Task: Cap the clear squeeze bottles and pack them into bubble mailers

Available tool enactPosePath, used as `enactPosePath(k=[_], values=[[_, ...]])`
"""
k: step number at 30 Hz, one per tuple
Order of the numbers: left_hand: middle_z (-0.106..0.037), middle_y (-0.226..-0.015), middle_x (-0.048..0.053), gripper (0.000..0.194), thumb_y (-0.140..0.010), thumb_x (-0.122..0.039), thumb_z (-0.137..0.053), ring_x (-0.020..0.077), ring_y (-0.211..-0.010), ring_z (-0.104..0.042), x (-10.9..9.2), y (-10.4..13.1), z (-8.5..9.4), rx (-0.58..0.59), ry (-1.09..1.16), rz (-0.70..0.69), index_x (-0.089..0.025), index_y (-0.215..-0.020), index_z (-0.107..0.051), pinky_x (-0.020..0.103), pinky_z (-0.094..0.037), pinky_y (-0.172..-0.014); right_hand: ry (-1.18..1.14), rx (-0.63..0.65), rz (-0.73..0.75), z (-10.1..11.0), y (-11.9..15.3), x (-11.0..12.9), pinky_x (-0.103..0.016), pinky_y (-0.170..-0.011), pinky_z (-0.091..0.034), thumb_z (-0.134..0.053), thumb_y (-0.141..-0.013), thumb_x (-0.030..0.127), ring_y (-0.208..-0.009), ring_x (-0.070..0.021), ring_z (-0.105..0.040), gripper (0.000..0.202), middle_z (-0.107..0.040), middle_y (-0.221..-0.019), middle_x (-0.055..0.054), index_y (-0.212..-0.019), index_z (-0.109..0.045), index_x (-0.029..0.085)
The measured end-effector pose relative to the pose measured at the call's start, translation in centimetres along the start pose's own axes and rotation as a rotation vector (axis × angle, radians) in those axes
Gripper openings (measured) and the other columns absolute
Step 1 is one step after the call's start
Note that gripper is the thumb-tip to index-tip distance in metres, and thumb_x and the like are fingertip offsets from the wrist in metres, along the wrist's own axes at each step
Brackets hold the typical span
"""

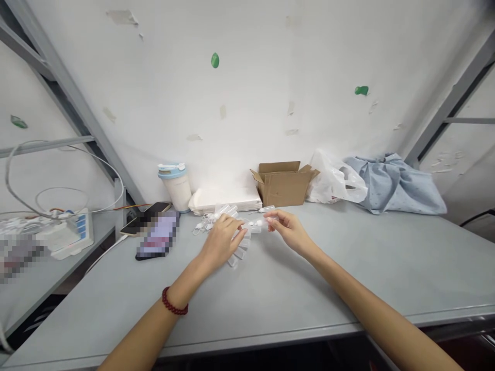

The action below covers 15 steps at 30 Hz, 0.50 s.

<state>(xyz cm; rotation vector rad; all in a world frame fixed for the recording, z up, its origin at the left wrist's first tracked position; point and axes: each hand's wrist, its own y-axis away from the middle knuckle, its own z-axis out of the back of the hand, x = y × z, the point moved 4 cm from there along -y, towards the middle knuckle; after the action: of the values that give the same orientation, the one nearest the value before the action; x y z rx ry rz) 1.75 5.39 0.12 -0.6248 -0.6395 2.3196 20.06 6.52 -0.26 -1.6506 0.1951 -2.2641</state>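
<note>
Table (402, 263): broad, smooth grey top with a straight front edge. Cloth bundle (402, 185): pale blue, softly creased, slumped at the back right. Cardboard box (284, 188): brown, squarish, flaps raised. Plastic bag (330, 180): white, thin, crumpled (tucked between box and bundle). White stack (228, 197): flat and low, beside the box. Cup (177, 189): pale, tapered, blue lid. Clear pieces (242, 251): glossy plastic strips fanned on the table by the left hand (220, 237), thin white cords (201, 225) near them. Single clear piece (256, 225): slim, between the hands. Bracelet (174, 305): dark red round beads, left wrist. Left hand: palm down, fingers bent; whether it grips, cannot tell. Right hand (284, 226): turned inward, thumb and forefinger pinching the single clear piece.
</note>
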Motion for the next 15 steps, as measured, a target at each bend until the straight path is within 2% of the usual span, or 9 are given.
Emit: enactPosePath(k=[7,11,15], values=[[-0.064,-0.080,0.005,0.015,-0.086,-0.020,-0.047,0.0209,-0.082,-0.050,-0.76,-0.16,0.37,0.004,-0.014,-0.049,-0.019,-0.084,-0.062,0.034,-0.043,-0.072,-0.122,-0.045,0.002,0.04,0.21,0.18,-0.029,-0.068,-0.045,-0.052,-0.079,0.037,-0.069,-0.0139,-0.057,0.025,-0.059,-0.067,0.000,-0.091,-0.061,0.017],[-0.063,-0.077,0.005,0.019,-0.088,-0.020,-0.043,0.0199,-0.080,-0.049,-0.87,-0.24,0.44,0.020,-0.025,-0.047,-0.018,-0.081,-0.061,0.034,-0.043,-0.072,-0.137,-0.109,-0.002,0.49,0.14,0.07,-0.029,-0.070,-0.045,-0.053,-0.079,0.038,-0.069,-0.0142,-0.057,0.026,-0.060,-0.068,0.000,-0.093,-0.061,0.017],[-0.063,-0.080,0.005,0.015,-0.087,-0.021,-0.045,0.0204,-0.082,-0.049,-0.54,-0.17,0.44,-0.009,-0.018,-0.007,-0.017,-0.085,-0.060,0.034,-0.044,-0.072,-0.127,-0.102,0.010,0.56,0.16,0.25,-0.029,-0.070,-0.045,-0.053,-0.078,0.038,-0.069,-0.0143,-0.057,0.026,-0.060,-0.069,0.000,-0.092,-0.061,0.017]])
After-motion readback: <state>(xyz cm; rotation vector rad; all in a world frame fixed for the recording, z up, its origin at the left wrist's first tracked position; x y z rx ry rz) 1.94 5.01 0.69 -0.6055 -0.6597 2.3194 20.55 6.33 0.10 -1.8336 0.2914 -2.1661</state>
